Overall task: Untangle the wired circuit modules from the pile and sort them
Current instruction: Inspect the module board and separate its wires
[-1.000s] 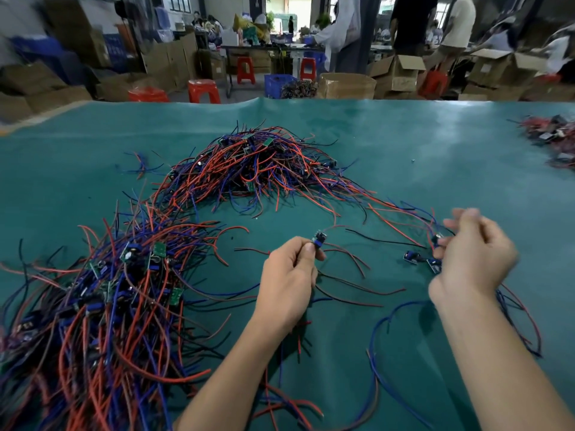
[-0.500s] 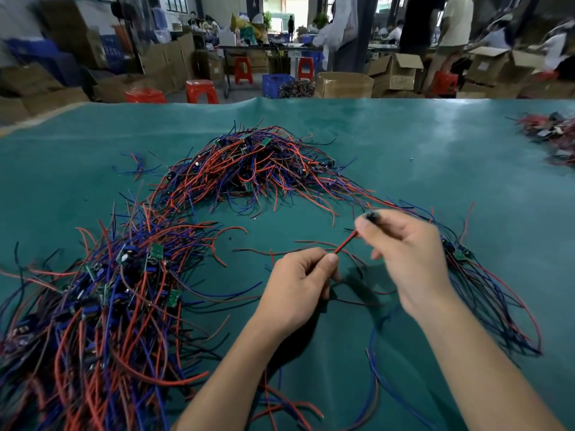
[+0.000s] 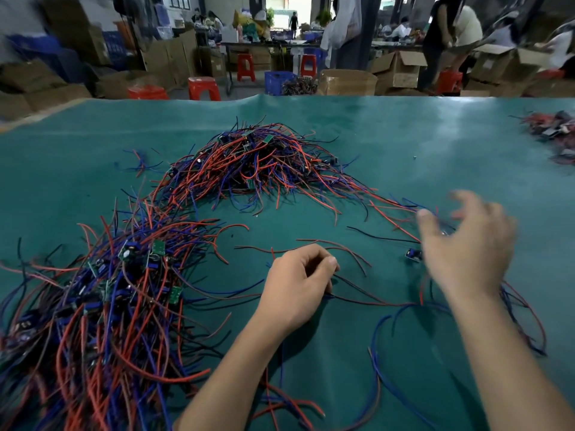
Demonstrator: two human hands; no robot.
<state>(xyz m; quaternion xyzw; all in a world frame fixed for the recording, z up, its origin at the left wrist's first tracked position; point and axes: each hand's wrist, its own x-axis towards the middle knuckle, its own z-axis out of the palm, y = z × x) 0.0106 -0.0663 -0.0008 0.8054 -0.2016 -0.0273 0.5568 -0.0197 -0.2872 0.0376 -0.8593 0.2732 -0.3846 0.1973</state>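
A large tangle of red, blue and black wires with small green circuit modules [image 3: 102,306] fills the left of the green table. A second heap [image 3: 258,163] lies further back in the middle. My left hand [image 3: 298,290] sits at the centre with its fingers curled, thumb against forefinger, pinching a thin dark wire [image 3: 367,301] that trails off to the right. My right hand [image 3: 466,244] hovers to the right, blurred, with fingers spread and nothing in it. A small blue module [image 3: 413,254] lies on the table just left of that hand.
Loose wires [image 3: 516,309] loop under my right forearm. Another small pile of modules [image 3: 557,132] lies at the far right edge. The green table cover [image 3: 420,144] ends at the back; beyond it are cardboard boxes, red stools and people.
My right hand has let go of the module it was pulling and swung right, opening its fingers. My left hand has stayed in place, still curled.
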